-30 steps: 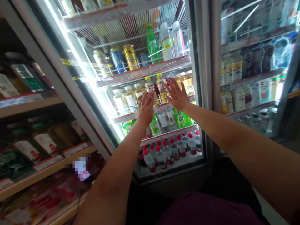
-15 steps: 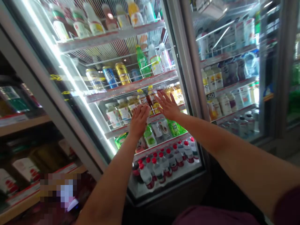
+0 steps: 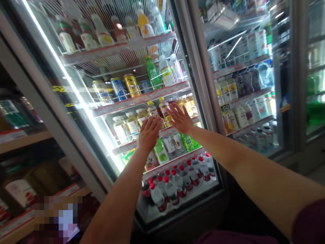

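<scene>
Both my hands are stretched out before a lit drinks cooler (image 3: 198, 73), near its middle shelves. My left hand (image 3: 150, 133) holds nothing; its fingers point forward and lie fairly close together. To its right, my right hand (image 3: 180, 118) has its fingers spread, with nothing in it. Behind the hands stand bottles of dark tea with yellow caps (image 3: 153, 107) and pale bottles (image 3: 120, 128). A green-labelled bottle (image 3: 160, 151) shows just below my left hand. Whether either hand touches the glass or a bottle, I cannot tell.
Red-capped bottles (image 3: 170, 191) fill the bottom shelf. Higher up are a blue can (image 3: 118, 89), a gold can (image 3: 132, 85) and a green bottle (image 3: 153, 73). Another cooler (image 3: 285, 135) stands to the right. At the left is a wooden-edged shelf (image 3: 30, 139) with packaged goods.
The view has shifted slightly, so the cooler's shelves sit a little lower in the picture. Both hands stay outstretched in nearly the same pose.
</scene>
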A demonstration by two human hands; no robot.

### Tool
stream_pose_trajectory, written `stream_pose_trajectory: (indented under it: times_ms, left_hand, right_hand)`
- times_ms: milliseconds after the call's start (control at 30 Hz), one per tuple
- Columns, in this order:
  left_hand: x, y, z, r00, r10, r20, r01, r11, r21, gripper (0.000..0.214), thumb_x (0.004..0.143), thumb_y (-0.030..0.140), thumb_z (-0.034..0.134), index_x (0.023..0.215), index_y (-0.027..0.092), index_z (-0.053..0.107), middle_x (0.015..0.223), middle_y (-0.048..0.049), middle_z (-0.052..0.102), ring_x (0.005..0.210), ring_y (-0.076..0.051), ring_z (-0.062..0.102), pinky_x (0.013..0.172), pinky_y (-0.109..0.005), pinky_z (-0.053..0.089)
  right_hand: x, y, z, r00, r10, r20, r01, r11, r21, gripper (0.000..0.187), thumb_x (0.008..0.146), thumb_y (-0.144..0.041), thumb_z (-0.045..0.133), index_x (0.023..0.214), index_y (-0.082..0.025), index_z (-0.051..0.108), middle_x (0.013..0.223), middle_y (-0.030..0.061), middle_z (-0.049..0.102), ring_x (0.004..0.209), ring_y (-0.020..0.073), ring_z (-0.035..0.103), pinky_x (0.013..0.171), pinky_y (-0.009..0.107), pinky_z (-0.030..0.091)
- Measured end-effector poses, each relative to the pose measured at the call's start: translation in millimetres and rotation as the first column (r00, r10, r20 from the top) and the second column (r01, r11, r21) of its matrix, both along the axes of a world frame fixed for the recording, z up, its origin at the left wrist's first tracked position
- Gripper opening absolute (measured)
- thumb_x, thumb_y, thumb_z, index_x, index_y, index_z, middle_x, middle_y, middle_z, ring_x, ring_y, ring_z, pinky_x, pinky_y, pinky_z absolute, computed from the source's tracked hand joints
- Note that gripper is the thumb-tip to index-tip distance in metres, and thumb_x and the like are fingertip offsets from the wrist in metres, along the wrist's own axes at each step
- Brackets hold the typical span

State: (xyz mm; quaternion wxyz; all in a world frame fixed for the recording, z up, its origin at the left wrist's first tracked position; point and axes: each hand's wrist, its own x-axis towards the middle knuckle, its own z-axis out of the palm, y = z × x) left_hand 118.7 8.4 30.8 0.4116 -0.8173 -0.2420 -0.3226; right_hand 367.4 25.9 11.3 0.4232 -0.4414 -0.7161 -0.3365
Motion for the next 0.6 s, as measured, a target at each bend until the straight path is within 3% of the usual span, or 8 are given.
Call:
stream_pose_trajectory:
  times_ms: [133,267,333,500,600]
  left_hand:
    - [10.3,0.7,-6.3,0.998,-0.001,0.068,0.0,1.0,0.017,0.066,0.098,0.003,0.055,0.161,0.022,0.061,0.167,-0.0137,0.054,0.163,-0.033,0.039,0.137,-0.059,0.03]
    - [11.5,-0.4,-18.7,0.993,-0.025,-0.117,0.027,1.0,0.011,0.063,0.098,0.0,0.052,0.157,0.019,0.065,0.164,-0.0132,0.058,0.161,-0.031,0.044,0.136,-0.055,0.033]
    - [9.8,0.8,-12.0,0.993,-0.032,-0.118,0.037,0.999,0.039,0.063,0.098,0.0,0.052,0.157,0.019,0.065,0.164,-0.0127,0.058,0.16,-0.031,0.045,0.136,-0.054,0.035]
    - [13.5,2.3,8.9,0.988,-0.007,0.155,-0.006,0.996,0.089,0.066,0.099,0.004,0.055,0.162,0.024,0.061,0.167,-0.0113,0.055,0.163,-0.032,0.04,0.137,-0.057,0.031]
    - [16.2,-1.2,1.4,1.0,-0.003,0.025,0.002,1.0,0.03,0.068,0.098,0.003,0.055,0.162,0.024,0.061,0.166,-0.0114,0.056,0.163,-0.032,0.039,0.137,-0.058,0.03]
  right_hand:
    - [-0.1,-0.3,0.3,1.0,-0.016,0.01,0.016,1.0,-0.013,0.066,0.114,-0.037,0.04,0.178,-0.022,0.029,0.187,0.0067,0.019,0.174,0.0289,0.011,0.141,0.064,0.008]
    - [-0.1,-0.6,0.5,1.0,-0.013,0.019,0.014,1.0,-0.012,0.066,0.115,-0.039,0.039,0.178,-0.021,0.03,0.186,0.0077,0.019,0.174,0.0291,0.012,0.141,0.064,0.009]
    - [-0.2,-0.9,0.5,1.0,-0.016,0.022,0.016,1.0,-0.008,0.065,0.115,-0.04,0.039,0.178,-0.021,0.03,0.186,0.0077,0.019,0.174,0.0292,0.013,0.141,0.064,0.01]
    - [0.5,1.5,-0.9,1.0,-0.012,0.016,0.012,1.0,0.0,0.066,0.114,-0.036,0.041,0.178,-0.023,0.03,0.186,0.0062,0.021,0.174,0.0285,0.012,0.142,0.062,0.009]
    - [1.2,3.5,-1.8,1.0,0.006,0.006,-0.006,1.0,0.017,0.065,0.115,-0.039,0.038,0.178,-0.025,0.03,0.186,0.0059,0.022,0.174,0.0286,0.012,0.142,0.064,0.008]
